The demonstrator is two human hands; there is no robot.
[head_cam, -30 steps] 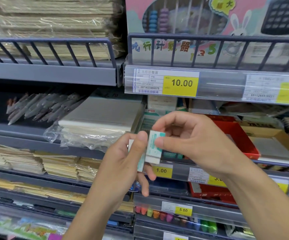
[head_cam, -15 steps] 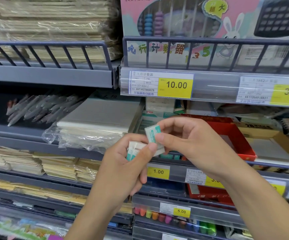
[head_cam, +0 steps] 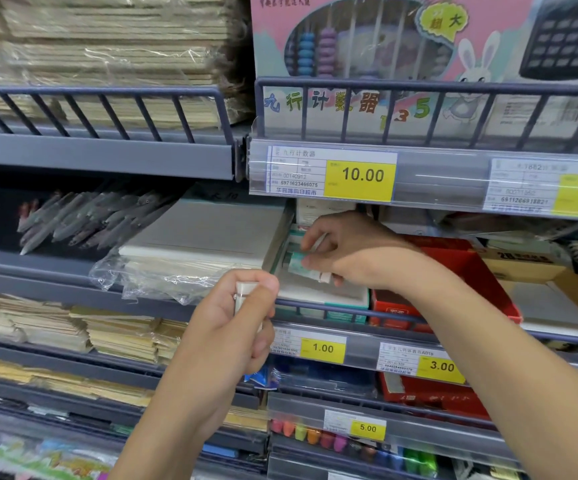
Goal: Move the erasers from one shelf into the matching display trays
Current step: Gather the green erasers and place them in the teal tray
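The display tray (head_cam: 318, 292), a shallow white box with a teal front, stands on a grey shop shelf (head_cam: 107, 278). Just left of the tray lies a flat pack wrapped in clear plastic (head_cam: 190, 247), its right edge close against the tray wall. Just right of the tray stands a red box (head_cam: 467, 271). Above the tray hangs the price rail with the yellow 10.00 label (head_cam: 360, 175), so the opening is low. Below the tray front is the 1.00 label (head_cam: 322, 348).

The right hand (head_cam: 346, 251) reaches into the tray from the right and pinches an eraser (head_cam: 306, 266) with a teal and white sleeve between thumb and fingers. Its long axis lies nearly level, running left to right, low over the tray floor; whether it touches the floor I cannot tell.

The left hand (head_cam: 235, 327) is in front of the tray and lower, closed around a white stack of erasers (head_cam: 246, 296), standing about upright, only the top edge visible.
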